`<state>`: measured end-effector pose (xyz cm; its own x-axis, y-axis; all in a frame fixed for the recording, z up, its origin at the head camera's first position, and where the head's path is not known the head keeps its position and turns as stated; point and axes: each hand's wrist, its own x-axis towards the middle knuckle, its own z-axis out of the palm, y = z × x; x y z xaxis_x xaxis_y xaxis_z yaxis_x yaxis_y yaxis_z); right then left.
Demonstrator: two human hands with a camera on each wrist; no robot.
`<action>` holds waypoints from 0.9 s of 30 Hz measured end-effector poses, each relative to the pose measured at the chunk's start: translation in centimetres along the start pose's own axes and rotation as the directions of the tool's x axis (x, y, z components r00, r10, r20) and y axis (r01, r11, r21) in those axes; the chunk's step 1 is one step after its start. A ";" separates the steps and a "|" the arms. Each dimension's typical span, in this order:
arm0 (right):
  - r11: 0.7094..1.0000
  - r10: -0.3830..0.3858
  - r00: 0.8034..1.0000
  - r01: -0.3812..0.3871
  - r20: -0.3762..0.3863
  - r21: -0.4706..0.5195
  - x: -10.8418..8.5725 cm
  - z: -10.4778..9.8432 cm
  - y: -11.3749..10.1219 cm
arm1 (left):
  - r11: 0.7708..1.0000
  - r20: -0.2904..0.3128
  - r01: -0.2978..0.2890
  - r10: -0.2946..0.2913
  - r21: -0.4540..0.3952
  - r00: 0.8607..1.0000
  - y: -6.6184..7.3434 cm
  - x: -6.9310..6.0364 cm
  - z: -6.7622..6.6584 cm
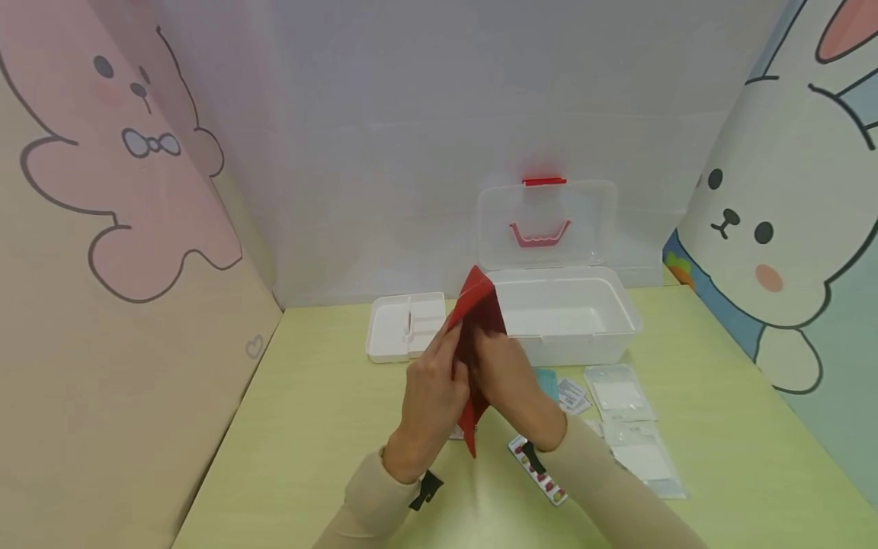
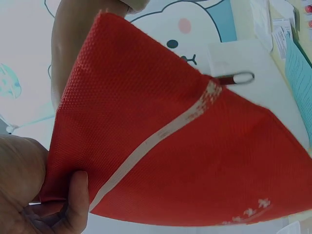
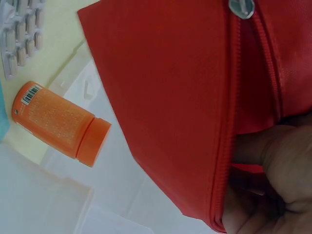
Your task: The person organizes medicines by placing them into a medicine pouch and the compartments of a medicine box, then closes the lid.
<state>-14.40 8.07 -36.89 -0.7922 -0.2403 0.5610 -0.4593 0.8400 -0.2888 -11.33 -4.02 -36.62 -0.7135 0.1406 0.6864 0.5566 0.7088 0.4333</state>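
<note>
A red zip pouch (image 1: pixel 473 301) is held up off the table in the head view, its mouth spread towards me. My left hand (image 1: pixel 434 389) grips the pouch's left side, and the thumb (image 2: pixel 78 197) lies against the red fabric in the left wrist view. Through the unzipped opening reaches my right hand (image 1: pixel 511 377). In the right wrist view its fingers (image 3: pixel 253 146) go in past the zip (image 3: pixel 225 131), and the pouch hides the fingertips and whatever they may touch. A metal zip pull (image 3: pixel 242 7) hangs at the top there.
Behind the pouch stands a white box (image 1: pixel 569 351) with its clear lid (image 1: pixel 583 221) raised. A white divided tray (image 1: pixel 387 335) lies left of it. An orange bottle (image 3: pixel 56 122), a blister pack (image 1: pixel 542 476) and clear packets (image 1: pixel 638 454) lie on the table.
</note>
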 end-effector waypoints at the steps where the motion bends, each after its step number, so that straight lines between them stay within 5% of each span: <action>1: 1.000 0.010 1.000 -0.010 0.017 0.010 0.0 0.1 0.0 | 1.000 0.002 0.002 -0.002 0.002 1.000 0.0 0.0 0.0; 14: 0.995 0.040 0.992 -0.050 0.118 0.088 -0.3 1.2 -0.2 | 0.999 0.028 0.033 -0.033 -0.018 0.999 0.1 -0.3 -0.3; 27: 0.987 0.023 0.963 -0.065 0.269 0.147 -0.4 1.8 -0.2 | 1.000 0.003 0.026 -0.027 0.011 1.000 -0.4 -0.6 -0.8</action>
<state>-14.70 7.09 -38.44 -0.8815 -0.3428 0.3247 -0.4610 0.7734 -0.4352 -10.79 -4.95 -36.81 -0.7294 0.1241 0.6727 0.5328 0.7198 0.4450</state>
